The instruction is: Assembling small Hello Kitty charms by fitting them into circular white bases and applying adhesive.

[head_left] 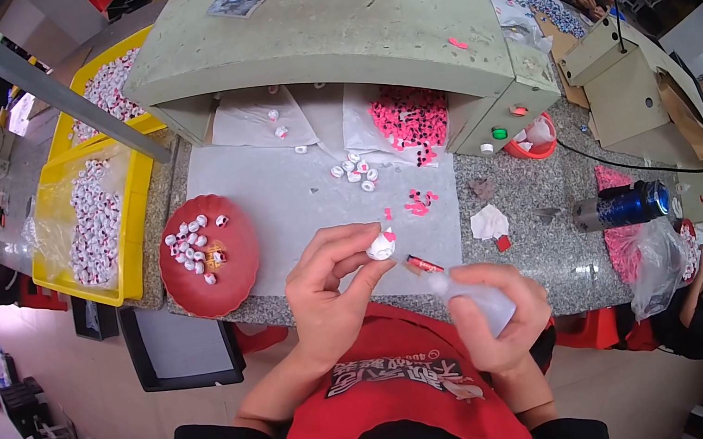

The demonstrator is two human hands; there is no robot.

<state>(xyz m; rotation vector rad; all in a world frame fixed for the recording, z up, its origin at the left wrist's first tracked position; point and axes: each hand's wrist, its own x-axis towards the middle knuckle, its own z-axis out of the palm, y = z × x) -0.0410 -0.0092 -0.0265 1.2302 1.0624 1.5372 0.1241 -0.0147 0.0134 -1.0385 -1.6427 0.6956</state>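
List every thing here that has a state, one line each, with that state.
left hand: shut on the small white piece, held up over the table edge
small white piece: pinched in fingertips, pink bit on it
right hand: shut on the squeeze bottle
squeeze bottle: tilted, red tip toward the piece
red plate: partly filled with white pieces
yellow bin: holds many white pieces

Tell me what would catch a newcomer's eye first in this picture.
Probably the two hands at the centre: the left hand pinches a small white piece with a pink bit, while the right hand aims a clear squeeze bottle with a red nozzle at it. Next, the round red plate of similar white pieces to the left, and the pile of pink pieces farther back under the grey-green machine housing.
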